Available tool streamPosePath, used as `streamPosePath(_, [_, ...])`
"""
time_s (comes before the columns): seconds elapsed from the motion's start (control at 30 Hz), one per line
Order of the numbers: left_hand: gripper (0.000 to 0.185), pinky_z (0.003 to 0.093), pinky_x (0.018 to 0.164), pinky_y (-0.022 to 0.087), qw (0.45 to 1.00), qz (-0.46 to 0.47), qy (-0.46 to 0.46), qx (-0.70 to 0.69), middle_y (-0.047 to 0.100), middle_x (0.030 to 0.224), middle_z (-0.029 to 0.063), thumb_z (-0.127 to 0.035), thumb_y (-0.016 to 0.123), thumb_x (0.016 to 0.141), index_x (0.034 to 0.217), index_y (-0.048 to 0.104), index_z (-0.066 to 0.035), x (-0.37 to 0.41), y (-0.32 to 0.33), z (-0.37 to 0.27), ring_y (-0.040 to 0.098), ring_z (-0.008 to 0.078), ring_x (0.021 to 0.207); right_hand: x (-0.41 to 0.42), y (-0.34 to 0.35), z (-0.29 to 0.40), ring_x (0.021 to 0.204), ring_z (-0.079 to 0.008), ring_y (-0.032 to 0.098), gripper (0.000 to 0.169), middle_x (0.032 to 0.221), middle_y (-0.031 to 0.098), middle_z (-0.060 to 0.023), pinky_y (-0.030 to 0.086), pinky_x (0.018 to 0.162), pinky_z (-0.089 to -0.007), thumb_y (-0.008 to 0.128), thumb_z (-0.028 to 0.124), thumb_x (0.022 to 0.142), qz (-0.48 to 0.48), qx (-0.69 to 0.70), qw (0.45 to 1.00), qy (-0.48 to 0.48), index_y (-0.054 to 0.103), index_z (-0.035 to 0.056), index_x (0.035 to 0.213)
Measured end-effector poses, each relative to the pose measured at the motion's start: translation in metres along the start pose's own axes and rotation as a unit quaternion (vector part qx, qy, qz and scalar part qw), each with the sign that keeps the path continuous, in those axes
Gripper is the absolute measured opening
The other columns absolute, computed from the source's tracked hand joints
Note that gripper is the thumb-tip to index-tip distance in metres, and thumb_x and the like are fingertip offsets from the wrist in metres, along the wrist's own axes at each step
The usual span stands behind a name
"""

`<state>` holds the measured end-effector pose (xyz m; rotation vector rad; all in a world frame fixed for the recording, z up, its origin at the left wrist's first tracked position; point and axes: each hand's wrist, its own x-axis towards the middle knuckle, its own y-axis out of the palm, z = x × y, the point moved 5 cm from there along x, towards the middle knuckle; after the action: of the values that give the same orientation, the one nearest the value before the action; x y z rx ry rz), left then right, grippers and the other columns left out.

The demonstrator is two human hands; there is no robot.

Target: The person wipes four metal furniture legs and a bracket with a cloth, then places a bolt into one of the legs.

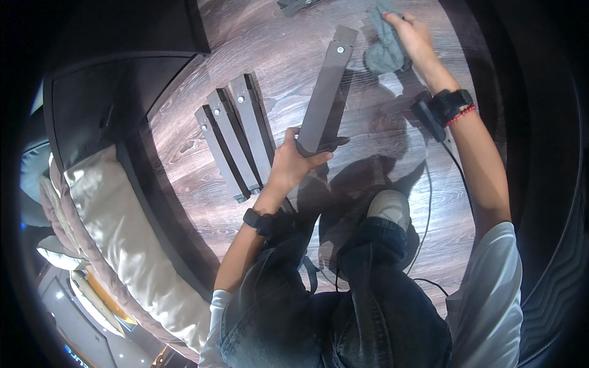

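My left hand (pixel 294 161) grips the near end of a grey rectangular bar (pixel 327 89), which looks like a furniture leg. A bright bolt head (pixel 340 49) shows near the bar's far end. To the right of that end, my right hand (pixel 414 39) holds a crumpled grey-green cloth (pixel 385 50), apart from the bar. Three similar bars lie side by side on the wooden floor, left of my left hand: an outer one (pixel 221 154), a middle one (pixel 234 138) and an inner one (pixel 256 124). Each has a bolt near its far end.
Another grey piece (pixel 297 5) is cut off at the top edge. A bed or sofa with pale satin bedding (pixel 133 248) and a dark cabinet (pixel 96 101) stand at left. Thin cables (pixel 429 202) trail across the floor beside my foot (pixel 390 206).
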<state>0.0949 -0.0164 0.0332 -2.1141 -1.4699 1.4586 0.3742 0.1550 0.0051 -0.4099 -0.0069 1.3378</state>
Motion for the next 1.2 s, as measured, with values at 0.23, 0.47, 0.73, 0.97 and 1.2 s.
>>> streamPosePath(0.23, [0.046, 0.0296, 0.070, 0.050, 0.984, 0.076, -0.010, -0.163, 0.062, 0.086, 0.0165, -0.011, 0.065, 0.076, 0.111, 0.041, 0.005, 0.005, -0.002, -0.005, 0.063, 0.0209, 0.078, -0.043, 0.013, -0.010, 0.097, -0.0352, 0.054, 0.052, 0.109, 0.051, -0.0214, 0.042, 0.085, -0.0385, 0.056, 0.043, 0.078, -0.048, 0.007, 0.997, -0.063, 0.058, 0.0012, 0.108])
streamPosePath(0.47, [0.043, 0.0302, 0.076, 0.049, 0.823, 0.239, -0.046, -0.513, 0.059, 0.097, 0.0144, 0.000, 0.054, 0.080, 0.120, 0.039, 0.003, -0.008, 0.006, 0.001, 0.060, 0.0202, 0.089, -0.149, 0.040, 0.051, 0.103, -0.0303, 0.051, 0.032, 0.110, 0.050, -0.0150, 0.046, 0.079, -0.0398, 0.063, 0.026, 0.076, 0.032, -0.067, 0.948, -0.311, 0.061, 0.0062, 0.100])
streamPosePath(0.73, [0.046, 0.0231, 0.074, 0.046, 0.836, 0.208, -0.124, -0.492, 0.054, 0.108, 0.0115, 0.005, 0.058, 0.075, 0.118, 0.042, 0.002, -0.018, 0.007, 0.024, 0.057, 0.0152, 0.097, -0.215, 0.089, 0.059, 0.093, -0.0281, 0.045, 0.037, 0.112, 0.046, -0.0095, 0.043, 0.074, -0.0380, 0.069, 0.024, 0.065, 0.145, -0.140, 0.896, -0.396, 0.063, 0.0123, 0.100])
streamPosePath(0.97, [0.075, 0.0249, 0.075, 0.043, 0.805, 0.251, -0.088, -0.530, 0.049, 0.089, 0.0046, 0.010, 0.064, 0.066, 0.131, 0.030, -0.005, -0.016, 0.024, -0.002, 0.051, 0.0140, 0.082, -0.135, 0.109, 0.043, 0.090, -0.0300, 0.046, 0.028, 0.099, 0.046, -0.0090, 0.043, 0.074, -0.0401, 0.070, 0.021, 0.066, 0.033, -0.280, 0.885, -0.371, 0.060, 0.0149, 0.091])
streamPosePath(1.2, [0.079, 0.0255, 0.079, 0.041, 0.752, 0.312, -0.066, -0.577, 0.048, 0.090, 0.0058, 0.012, 0.060, 0.065, 0.135, 0.028, -0.007, -0.019, 0.034, 0.002, 0.051, 0.0155, 0.086, -0.032, 0.123, 0.041, 0.093, -0.0324, 0.051, 0.039, 0.112, 0.050, -0.0182, 0.046, 0.077, -0.0427, 0.062, 0.023, 0.075, -0.001, -0.401, 0.869, -0.290, 0.054, 0.0110, 0.111])
